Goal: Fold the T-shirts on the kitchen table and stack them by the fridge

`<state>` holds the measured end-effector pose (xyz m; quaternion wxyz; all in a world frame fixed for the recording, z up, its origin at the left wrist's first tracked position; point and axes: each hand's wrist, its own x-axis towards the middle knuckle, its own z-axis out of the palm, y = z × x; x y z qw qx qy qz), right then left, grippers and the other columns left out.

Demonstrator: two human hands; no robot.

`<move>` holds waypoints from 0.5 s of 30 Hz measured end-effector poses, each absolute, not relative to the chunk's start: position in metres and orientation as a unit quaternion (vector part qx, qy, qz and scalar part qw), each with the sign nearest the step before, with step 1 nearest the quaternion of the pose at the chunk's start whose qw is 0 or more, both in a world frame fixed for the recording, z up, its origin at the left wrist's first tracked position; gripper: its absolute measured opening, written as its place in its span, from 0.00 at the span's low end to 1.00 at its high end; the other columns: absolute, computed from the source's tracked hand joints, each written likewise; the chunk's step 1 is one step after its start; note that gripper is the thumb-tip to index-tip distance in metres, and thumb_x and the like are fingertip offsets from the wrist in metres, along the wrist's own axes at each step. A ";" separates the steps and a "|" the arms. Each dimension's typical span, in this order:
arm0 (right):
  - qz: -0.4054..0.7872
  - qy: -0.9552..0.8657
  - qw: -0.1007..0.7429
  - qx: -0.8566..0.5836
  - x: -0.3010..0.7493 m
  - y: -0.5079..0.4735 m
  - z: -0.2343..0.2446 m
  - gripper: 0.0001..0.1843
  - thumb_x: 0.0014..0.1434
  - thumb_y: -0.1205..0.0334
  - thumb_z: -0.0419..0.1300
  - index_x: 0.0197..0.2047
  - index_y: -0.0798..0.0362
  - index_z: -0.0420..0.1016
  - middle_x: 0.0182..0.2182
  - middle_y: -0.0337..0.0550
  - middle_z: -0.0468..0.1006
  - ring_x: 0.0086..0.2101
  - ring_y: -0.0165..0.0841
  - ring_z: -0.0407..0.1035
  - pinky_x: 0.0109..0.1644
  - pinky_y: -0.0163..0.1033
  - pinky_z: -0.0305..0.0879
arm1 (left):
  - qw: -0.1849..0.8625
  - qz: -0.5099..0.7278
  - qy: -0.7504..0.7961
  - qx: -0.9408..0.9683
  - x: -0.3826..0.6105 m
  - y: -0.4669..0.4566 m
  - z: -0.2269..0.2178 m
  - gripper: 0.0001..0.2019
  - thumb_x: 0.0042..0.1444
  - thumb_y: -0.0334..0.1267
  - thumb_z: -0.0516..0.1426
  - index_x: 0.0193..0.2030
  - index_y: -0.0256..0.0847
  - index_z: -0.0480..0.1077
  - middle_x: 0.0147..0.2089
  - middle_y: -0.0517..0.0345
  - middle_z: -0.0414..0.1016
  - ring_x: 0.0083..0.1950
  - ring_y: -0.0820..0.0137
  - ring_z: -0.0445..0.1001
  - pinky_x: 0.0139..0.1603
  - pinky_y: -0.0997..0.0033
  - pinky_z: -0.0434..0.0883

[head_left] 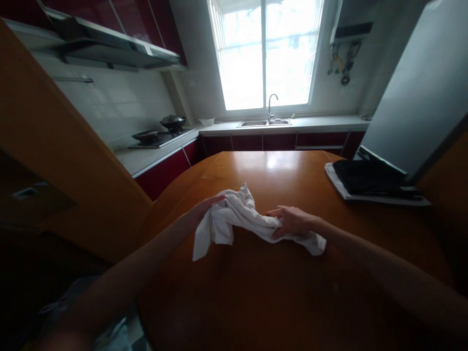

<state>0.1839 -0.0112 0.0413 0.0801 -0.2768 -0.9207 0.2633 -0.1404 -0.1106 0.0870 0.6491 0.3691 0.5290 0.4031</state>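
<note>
A crumpled white cloth (239, 214) stretches between my two hands over the brown wooden table (234, 302). My left hand (204, 208) grips its left end, and a loose flap hangs down below that hand; the cloth covers most of those fingers. Farther right, my right hand (292, 220) is closed around the cloth's right part, with thumb and fingers on either side of a gathered fold. Its right tip sticks out past the wrist toward the tabletop.
Folded black fabric (369, 178) lies on a white folded item (338, 183) at the table's right edge, beside the fridge (420, 92). Beyond the table are a sink (256, 124) under the window and a stove (164, 139) with two pans at the left.
</note>
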 end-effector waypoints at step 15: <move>0.445 -0.788 0.313 -0.286 0.203 0.074 0.099 0.13 0.42 0.61 0.68 0.30 0.53 0.68 0.23 0.32 0.68 0.24 0.27 0.59 0.25 0.32 0.53 | 0.446 0.109 0.558 0.691 -0.193 -0.079 0.173 0.15 0.47 0.41 0.70 0.41 0.37 0.80 0.38 0.56 0.81 0.38 0.63 0.78 0.37 0.73 0.73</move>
